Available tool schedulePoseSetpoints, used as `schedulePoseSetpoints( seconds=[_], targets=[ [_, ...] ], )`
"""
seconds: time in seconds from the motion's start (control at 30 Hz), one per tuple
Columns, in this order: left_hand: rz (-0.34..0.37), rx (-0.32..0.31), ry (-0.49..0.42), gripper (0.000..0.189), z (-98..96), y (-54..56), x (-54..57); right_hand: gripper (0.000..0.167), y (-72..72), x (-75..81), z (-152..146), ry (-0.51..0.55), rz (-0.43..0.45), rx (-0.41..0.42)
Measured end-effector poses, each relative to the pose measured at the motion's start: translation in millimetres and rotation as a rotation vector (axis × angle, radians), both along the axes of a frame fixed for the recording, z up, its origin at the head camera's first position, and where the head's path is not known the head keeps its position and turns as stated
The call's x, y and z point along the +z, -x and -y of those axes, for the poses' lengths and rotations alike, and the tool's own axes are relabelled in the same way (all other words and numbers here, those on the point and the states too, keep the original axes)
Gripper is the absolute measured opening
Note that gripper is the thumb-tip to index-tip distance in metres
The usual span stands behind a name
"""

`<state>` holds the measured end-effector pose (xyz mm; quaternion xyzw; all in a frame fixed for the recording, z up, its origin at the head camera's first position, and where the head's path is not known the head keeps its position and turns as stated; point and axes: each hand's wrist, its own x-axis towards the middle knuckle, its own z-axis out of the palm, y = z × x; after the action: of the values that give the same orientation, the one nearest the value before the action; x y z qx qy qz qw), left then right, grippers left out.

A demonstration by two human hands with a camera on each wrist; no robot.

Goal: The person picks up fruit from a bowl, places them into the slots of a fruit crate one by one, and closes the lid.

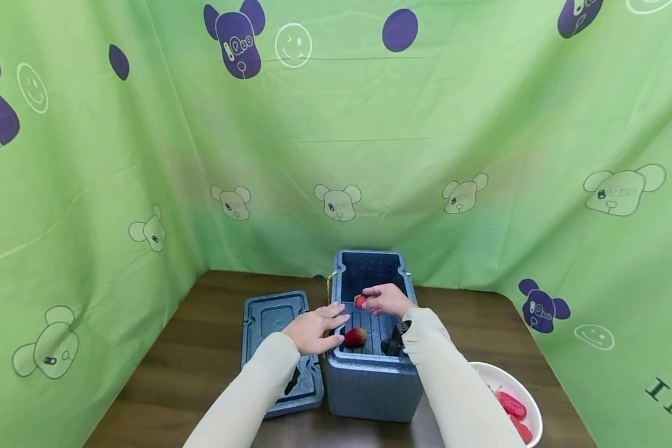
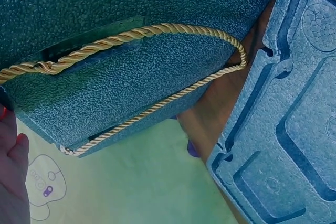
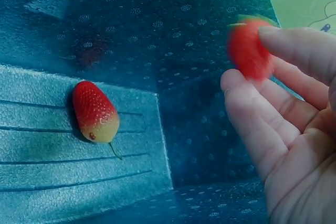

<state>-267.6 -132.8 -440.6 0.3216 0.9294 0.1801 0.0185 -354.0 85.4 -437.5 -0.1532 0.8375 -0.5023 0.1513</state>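
My right hand (image 1: 389,300) pinches a small red strawberry (image 3: 251,48) with green leaves between thumb and fingers, held over the inside of a blue foam box (image 1: 375,389). A larger strawberry (image 3: 95,111), red with a pale end and a thin stem, lies on the grooved panel (image 3: 42,171) inside the box. At the box's left rim rests my left hand (image 1: 315,330), fingers spread and nearly straight. Only part of that hand shows at the left edge of the left wrist view. A twisted gold rope handle (image 2: 173,29) hangs on the box's side.
The blue foam lid (image 1: 274,316) lies on the brown wooden table (image 1: 185,348), left of the box. Front right stands a white bowl (image 1: 529,398) with red items (image 1: 511,404), partly behind my right sleeve. Green printed cloth (image 1: 336,124) hangs around the table.
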Motion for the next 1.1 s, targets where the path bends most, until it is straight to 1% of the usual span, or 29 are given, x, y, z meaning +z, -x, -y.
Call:
schedulePoseSetpoints(
  seconds=[0.13,0.27,0.33,0.47,0.6,0.7,0.77,0.87,0.97,1.1],
  targets=[
    [-0.009,-0.011,0.007,0.054,0.3,0.1,1.3,0.047,1.4,1.9,-1,0.022,0.002,-0.003],
    [-0.013,-0.017,0.021,0.053,1.8,-1.2,1.5,0.045,3.8,4.3,-1,0.087,0.011,-0.017],
    [-0.008,-0.018,0.026,0.053,2.4,-1.4,1.1,0.045,4.0,8.2,-1,0.109,0.015,-0.018],
    [-0.008,-0.014,0.026,0.053,2.2,-0.7,0.7,0.047,-0.9,23.8,-9,0.130,0.015,0.023],
    [-0.024,-0.022,0.020,0.053,0.2,1.6,2.0,0.048,-6.5,42.3,-32,0.125,0.001,0.066],
    [-0.030,-0.021,0.016,0.053,-1.3,3.9,3.6,0.048,-6.9,52.3,-53,0.086,-0.004,0.081],
    [-0.040,-0.020,0.018,0.053,-1.5,4.7,4.4,0.048,-6.6,55.3,-66,0.050,0.001,0.100],
    [-0.035,-0.024,0.025,0.053,-1.0,4.3,4.9,0.048,-8.0,55.5,-86,0.004,0.005,0.139],
    [-0.018,-0.034,0.031,0.053,-1.0,2.6,4.7,0.049,-15.3,55.7,-109,-0.043,-0.008,0.161],
    [-0.009,-0.034,0.023,0.054,-1.2,-0.7,4.3,0.051,-27.2,55.2,-140,-0.071,0.016,0.152]
  ],
)
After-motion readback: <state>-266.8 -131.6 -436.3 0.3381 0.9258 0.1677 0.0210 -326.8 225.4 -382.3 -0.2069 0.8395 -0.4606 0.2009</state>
